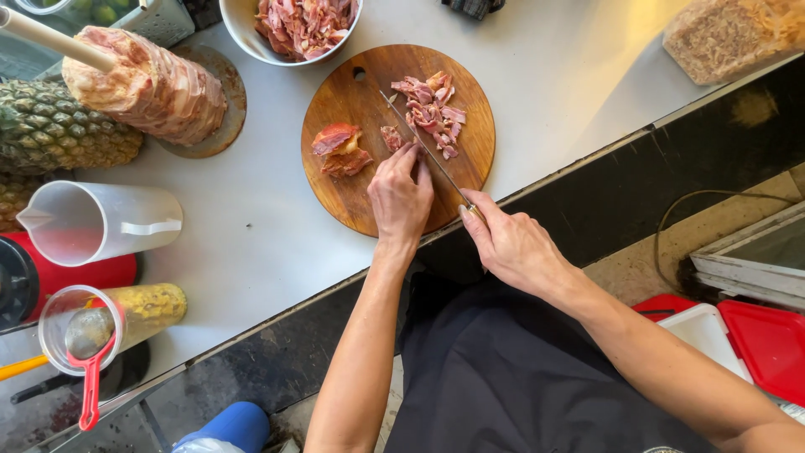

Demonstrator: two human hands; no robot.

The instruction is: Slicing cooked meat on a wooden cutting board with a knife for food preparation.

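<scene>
A round wooden cutting board lies on the steel counter. My right hand grips a long knife whose blade runs across the board. My left hand rests on the board with its fingertips on a small piece of meat beside the blade. To the right of the blade lies a heap of chopped pink meat. Uncut meat chunks sit left of my left hand.
A white bowl of chopped meat stands behind the board. A skewered meat roll, pineapples, a clear pitcher and a blender jar fill the left. A bag lies far right. The counter's edge runs under my wrists.
</scene>
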